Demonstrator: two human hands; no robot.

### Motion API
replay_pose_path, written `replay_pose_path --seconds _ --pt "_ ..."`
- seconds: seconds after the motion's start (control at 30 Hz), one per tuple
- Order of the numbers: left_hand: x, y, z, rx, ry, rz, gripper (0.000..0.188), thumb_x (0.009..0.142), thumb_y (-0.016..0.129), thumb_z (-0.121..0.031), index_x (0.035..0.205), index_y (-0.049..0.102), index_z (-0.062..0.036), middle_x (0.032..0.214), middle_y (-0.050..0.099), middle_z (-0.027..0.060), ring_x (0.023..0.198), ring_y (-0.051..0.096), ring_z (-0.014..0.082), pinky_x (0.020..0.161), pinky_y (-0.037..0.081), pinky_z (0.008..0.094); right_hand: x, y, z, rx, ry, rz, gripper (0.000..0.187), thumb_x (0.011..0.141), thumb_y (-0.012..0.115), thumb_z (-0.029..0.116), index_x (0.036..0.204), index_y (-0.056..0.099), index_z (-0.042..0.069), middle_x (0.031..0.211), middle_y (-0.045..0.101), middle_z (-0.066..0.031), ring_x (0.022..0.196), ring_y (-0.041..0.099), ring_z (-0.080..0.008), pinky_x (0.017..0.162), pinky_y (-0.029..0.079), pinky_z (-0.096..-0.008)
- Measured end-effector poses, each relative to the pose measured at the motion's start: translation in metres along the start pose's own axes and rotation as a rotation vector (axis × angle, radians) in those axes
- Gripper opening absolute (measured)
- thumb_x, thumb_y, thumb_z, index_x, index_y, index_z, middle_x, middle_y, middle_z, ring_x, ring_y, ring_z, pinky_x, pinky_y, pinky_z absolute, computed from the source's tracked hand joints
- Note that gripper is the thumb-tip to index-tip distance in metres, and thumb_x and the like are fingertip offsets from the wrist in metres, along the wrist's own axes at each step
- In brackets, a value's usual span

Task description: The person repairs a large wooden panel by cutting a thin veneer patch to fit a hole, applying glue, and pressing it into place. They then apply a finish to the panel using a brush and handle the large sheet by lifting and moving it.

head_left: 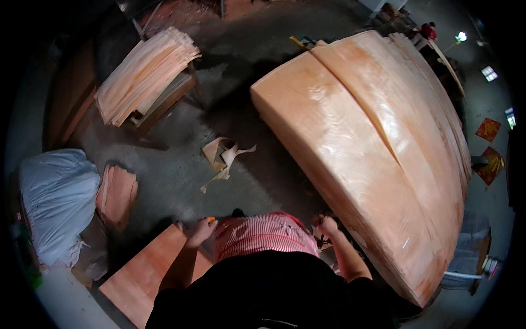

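Observation:
My left hand (203,231) is closed beside my waist. A small orange thing (211,219) pokes out at its fingertips, too little of it showing to tell its kind. On the other side, my right hand (328,226) is curled close to the lower left edge of a big stack of veneer sheets (350,142). Something dark shows at those fingers, but I cannot make it out. A red and white striped cloth (266,233) covers my front between the two hands. Below my left hand lies a flat, reddish wooden sheet (145,268).
Torn veneer scraps (219,155) lie on the grey floor ahead. Another veneer pile (148,77) rests on a wooden stand at far left. Nearer on the left are a white plastic-covered heap (57,200) and a small veneer bundle (118,194). A person in red (428,31) is far right.

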State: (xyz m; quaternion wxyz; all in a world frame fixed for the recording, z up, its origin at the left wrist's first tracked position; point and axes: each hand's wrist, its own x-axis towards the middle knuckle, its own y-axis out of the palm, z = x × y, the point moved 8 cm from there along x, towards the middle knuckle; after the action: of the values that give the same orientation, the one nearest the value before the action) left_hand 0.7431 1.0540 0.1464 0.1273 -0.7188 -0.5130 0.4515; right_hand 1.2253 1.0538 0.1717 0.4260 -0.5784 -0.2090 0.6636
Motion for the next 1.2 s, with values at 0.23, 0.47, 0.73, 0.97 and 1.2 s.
replay_pose_path --seconds 0.23,0.47,0.73,0.97,1.2 --pt "0.084 -0.076 0.026 -0.130 -0.188 0.083 0.043 0.078 0.047 -0.038 0.102 0.053 -0.0024 0.092 0.057 0.0154 0.085 0.054 0.0291 0.074 0.041 0.0332 0.105 -0.091 0.133 -0.076 -0.204 -0.113 0.018 0.072 0.051 0.015 0.088 0.056 0.009 0.089 0.057 -0.0142 0.082 0.055 -0.0307 0.067 0.044 -0.0400" --pt "0.235 -0.148 -0.038 -0.090 -0.145 0.240 0.038 0.082 0.042 -0.034 0.102 0.053 -0.0037 0.098 0.055 0.0140 0.090 0.053 0.0267 0.076 0.041 0.0343 0.237 -0.221 0.206 0.172 -0.380 -0.429 0.025 0.073 0.048 0.011 0.097 0.057 0.011 0.086 0.056 -0.0130 0.075 0.056 -0.0302 0.065 0.045 -0.0383" --pt "0.401 -0.250 -0.124 0.205 0.111 0.249 0.036 0.083 0.043 -0.032 0.107 0.052 -0.0071 0.106 0.052 0.0119 0.093 0.051 0.0255 0.079 0.040 0.0340 0.336 -0.359 0.235 0.235 -0.342 -0.503 0.041 0.071 0.043 0.004 0.110 0.050 0.018 0.088 0.056 -0.0130 0.074 0.056 -0.0309 0.066 0.046 -0.0366" --pt "0.569 -0.294 -0.285 -0.068 0.245 0.224 0.031 0.081 0.049 -0.023 0.107 0.051 -0.0052 0.102 0.053 0.0162 0.093 0.052 0.0262 0.077 0.041 0.0325 0.422 -0.497 0.096 0.683 0.155 -1.018 0.052 0.084 0.041 0.019 0.131 0.018 0.016 0.063 0.057 -0.0114 0.061 0.058 -0.0247 0.056 0.043 -0.0365" --pt "0.702 -0.297 -0.545 0.105 1.240 0.107 0.048 0.078 0.053 -0.019 0.119 0.035 -0.0025 0.121 0.035 0.0193 0.108 0.038 0.0346 0.089 0.034 0.0369 0.458 -0.462 0.055 1.007 0.727 -0.867 0.032 0.082 0.046 0.033 0.092 0.054 0.003 0.063 0.062 -0.0087 0.064 0.061 -0.0183 0.060 0.044 -0.0278"
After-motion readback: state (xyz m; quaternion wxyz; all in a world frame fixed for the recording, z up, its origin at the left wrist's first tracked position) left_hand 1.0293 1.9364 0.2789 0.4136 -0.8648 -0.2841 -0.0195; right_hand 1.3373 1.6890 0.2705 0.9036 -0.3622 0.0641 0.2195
